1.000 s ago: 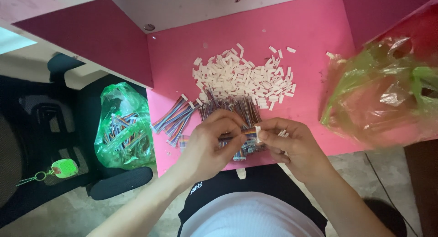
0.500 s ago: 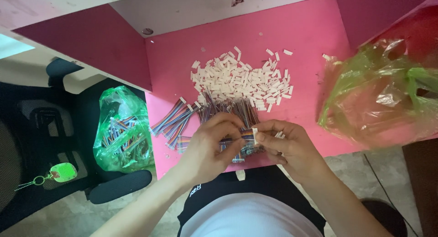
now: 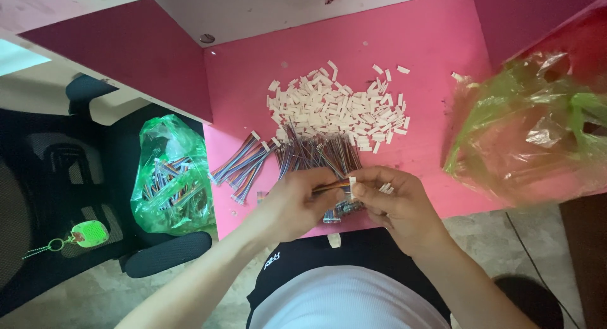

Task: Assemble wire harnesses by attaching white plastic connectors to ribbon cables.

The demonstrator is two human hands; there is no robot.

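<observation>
Over the near edge of the pink table (image 3: 417,38), my left hand (image 3: 297,202) pinches a short multicoloured ribbon cable (image 3: 332,186) by its end. My right hand (image 3: 395,202) holds a small white plastic connector (image 3: 352,181) against that cable's tip. Just beyond my hands lies a bundle of loose ribbon cables (image 3: 319,155). Farther back sits a heap of several white connectors (image 3: 338,107). A smaller bunch of cables with white ends fitted (image 3: 243,164) lies to the left.
A green plastic bag holding more cables (image 3: 171,177) rests on a black chair (image 3: 76,196) at the left. A large, crumpled green-tinted bag (image 3: 537,126) covers the table's right side. A green key tag (image 3: 88,234) lies on the chair. One white connector (image 3: 334,240) rests on my lap.
My hands stay together at the table's near edge, with only slight finger movement on the cable and connector. The view has shifted a little.
</observation>
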